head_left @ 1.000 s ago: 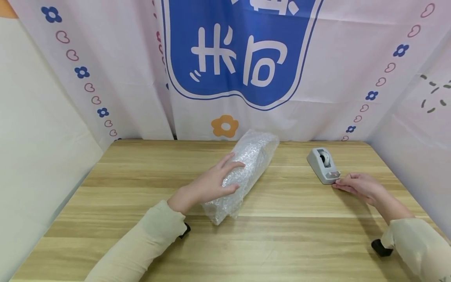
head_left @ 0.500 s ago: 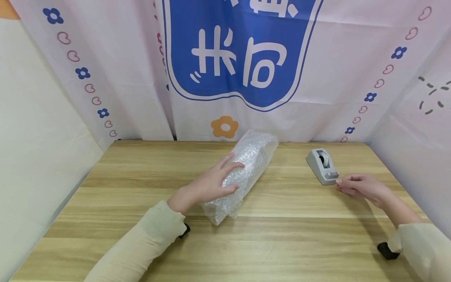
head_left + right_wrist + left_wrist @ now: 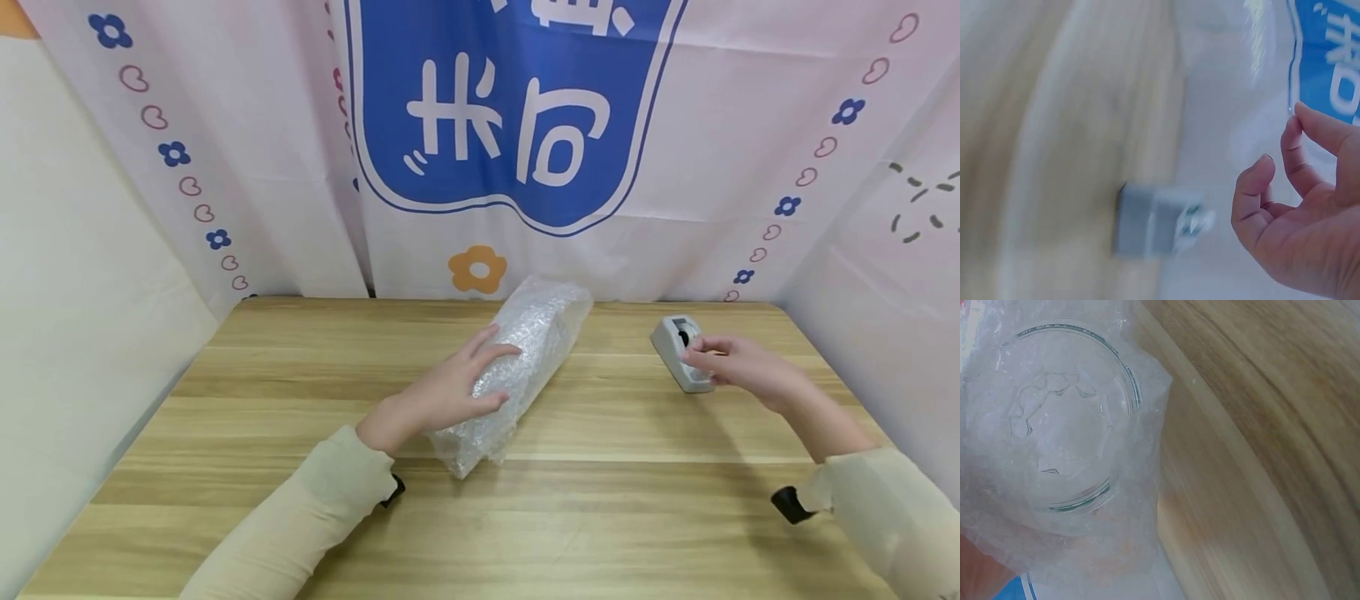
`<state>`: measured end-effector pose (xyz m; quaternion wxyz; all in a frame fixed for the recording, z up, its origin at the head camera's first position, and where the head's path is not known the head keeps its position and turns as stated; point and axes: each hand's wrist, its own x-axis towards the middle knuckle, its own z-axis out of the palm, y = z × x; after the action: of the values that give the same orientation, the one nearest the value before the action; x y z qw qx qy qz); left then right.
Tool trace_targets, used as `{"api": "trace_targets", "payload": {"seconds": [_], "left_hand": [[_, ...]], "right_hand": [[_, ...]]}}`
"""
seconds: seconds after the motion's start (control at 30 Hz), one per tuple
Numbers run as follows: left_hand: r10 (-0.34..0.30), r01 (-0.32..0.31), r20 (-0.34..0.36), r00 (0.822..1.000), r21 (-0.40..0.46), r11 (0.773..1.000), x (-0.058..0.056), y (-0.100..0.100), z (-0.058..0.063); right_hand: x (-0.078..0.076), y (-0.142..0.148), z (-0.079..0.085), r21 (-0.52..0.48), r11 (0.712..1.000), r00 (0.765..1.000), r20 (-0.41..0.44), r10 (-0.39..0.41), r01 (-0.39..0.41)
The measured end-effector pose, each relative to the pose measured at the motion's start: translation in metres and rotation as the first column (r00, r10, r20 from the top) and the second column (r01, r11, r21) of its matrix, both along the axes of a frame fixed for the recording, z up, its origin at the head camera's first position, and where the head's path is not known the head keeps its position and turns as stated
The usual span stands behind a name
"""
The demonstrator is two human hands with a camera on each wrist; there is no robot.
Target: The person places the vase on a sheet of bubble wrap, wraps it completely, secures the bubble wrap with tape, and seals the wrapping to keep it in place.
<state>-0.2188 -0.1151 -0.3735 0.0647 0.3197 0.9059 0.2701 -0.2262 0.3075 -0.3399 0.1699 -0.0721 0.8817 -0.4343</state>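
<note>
A clear glass vessel wrapped in bubble wrap (image 3: 536, 346) lies slanted on the table. Its round base (image 3: 1072, 419) shows through the wrap in the left wrist view. My left hand (image 3: 457, 387) rests on the near part of the bundle with its fingers spread. At the right, my right hand (image 3: 750, 371) is raised in front of a grey tape dispenser (image 3: 675, 354) and covers part of it. In the right wrist view, thumb and forefinger pinch a tiny bit of clear tape (image 3: 1290, 111), barely visible. The dispenser there is blurred and apart from the hand.
The wooden table (image 3: 300, 500) reaches back to a white curtain (image 3: 712, 167) with a blue printed panel. Pale side walls stand left and right. The bundle's far end reaches close to the table's back edge.
My right hand first drew back a little from the dispenser's front end, then rose and moved left over it. The left hand and the bundle have stayed in place.
</note>
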Motion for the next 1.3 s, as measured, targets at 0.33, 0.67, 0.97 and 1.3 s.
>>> {"api": "trace_targets", "payload": {"seconds": [0.33,0.67,0.97,1.3], "left_hand": [[0.001,-0.001,0.010,1.000,0.004,1.000,0.003,0.000,0.001],[0.001,-0.001,-0.006,1.000,-0.004,1.000,0.003,0.001,0.001],[0.002,-0.002,-0.004,1.000,0.007,1.000,0.001,0.001,-0.001],[-0.004,0.005,-0.014,1.000,0.056,0.998,0.002,0.000,0.003]], "right_hand": [[-0.006,-0.087,0.018,-0.127,0.967,0.973,-0.094,0.209,-0.220],[-0.014,-0.145,0.000,-0.223,0.935,0.960,-0.093,0.263,-0.277],[-0.020,-0.163,-0.016,-0.295,0.934,0.979,-0.034,0.203,-0.204],[-0.020,-0.164,-0.015,-0.321,0.926,0.978,-0.014,0.207,-0.200]]}}
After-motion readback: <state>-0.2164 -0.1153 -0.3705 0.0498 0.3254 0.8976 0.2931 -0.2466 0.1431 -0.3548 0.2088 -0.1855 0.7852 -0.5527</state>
